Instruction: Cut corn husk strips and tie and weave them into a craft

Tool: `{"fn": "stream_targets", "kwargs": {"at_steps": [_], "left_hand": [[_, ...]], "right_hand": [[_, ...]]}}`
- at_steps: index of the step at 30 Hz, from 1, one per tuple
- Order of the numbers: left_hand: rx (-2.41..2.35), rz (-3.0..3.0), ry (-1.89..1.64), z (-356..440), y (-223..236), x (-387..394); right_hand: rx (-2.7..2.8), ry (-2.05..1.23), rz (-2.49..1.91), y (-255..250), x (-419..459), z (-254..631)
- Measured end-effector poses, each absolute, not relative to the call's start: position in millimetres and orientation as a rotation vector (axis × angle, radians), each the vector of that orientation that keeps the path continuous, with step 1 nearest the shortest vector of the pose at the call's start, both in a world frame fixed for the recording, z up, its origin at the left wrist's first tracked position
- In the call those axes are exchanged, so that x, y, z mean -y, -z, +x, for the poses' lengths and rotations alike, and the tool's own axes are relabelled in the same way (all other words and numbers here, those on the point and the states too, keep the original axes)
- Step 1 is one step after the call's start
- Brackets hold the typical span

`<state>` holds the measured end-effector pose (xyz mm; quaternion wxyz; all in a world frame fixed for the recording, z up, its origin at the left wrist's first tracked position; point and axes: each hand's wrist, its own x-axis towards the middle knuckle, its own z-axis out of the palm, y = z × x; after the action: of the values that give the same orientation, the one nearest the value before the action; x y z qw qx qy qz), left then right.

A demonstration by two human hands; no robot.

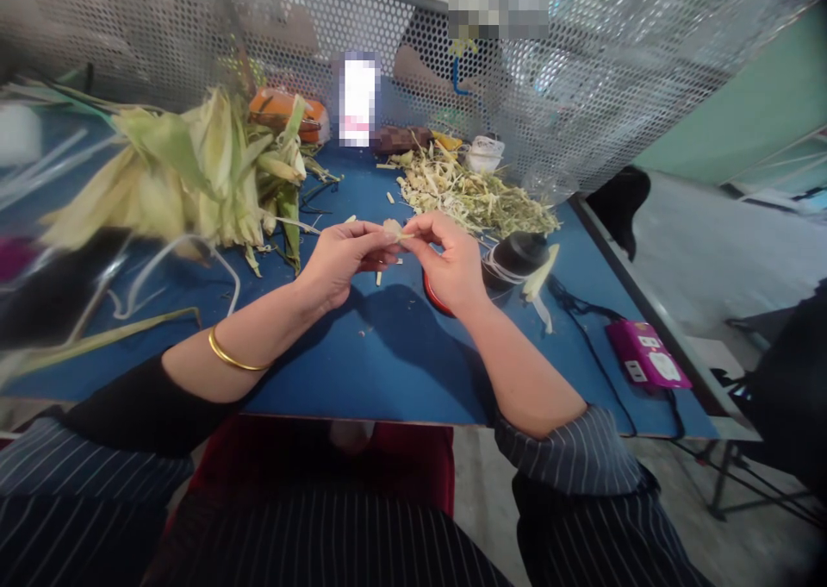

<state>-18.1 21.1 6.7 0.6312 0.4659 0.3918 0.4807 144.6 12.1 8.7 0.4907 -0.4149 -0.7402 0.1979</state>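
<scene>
Your left hand (pixel 345 264) and right hand (pixel 452 264) meet over the blue bench (pixel 413 380); the grip of each is closed at the fingertips, pinching a small, pale husk piece (pixel 392 227) between them. The white cup (pixel 486 153) stands behind the heap of shredded husk (pixel 452 190); you cannot tell what it holds. The orange pack (pixel 284 109) lies by the mesh panel (pixel 381 18), behind the corn husks (pixel 207 169), and its contents are hidden too. Just beside your right hand sits a black cylinder (pixel 522 255) wound with white cord, and a red rim partly shows under that hand. Your widest stretch of blue surface runs between your forearms to the front edge, with a few scraps on it. Near the metal-trimmed right edge lies a magenta box (pixel 648 356) with black cables.
</scene>
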Motion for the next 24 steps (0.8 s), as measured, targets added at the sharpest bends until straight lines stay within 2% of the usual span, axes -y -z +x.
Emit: {"fn": "stream_targets", "kwargs": {"at_steps": [17,24], "left_hand": [[-0.961,1.376,-1.289,-12.9,-8.8,-15.7],[-0.989,1.45,-1.251,-11.1,-11.8,-12.6]], "right_hand": [[1.621,-0.693,-1.08,-7.1,-11.6,143.7],[1.584,-0.703,-1.136,-5.3,-13.1,143.3]]}}
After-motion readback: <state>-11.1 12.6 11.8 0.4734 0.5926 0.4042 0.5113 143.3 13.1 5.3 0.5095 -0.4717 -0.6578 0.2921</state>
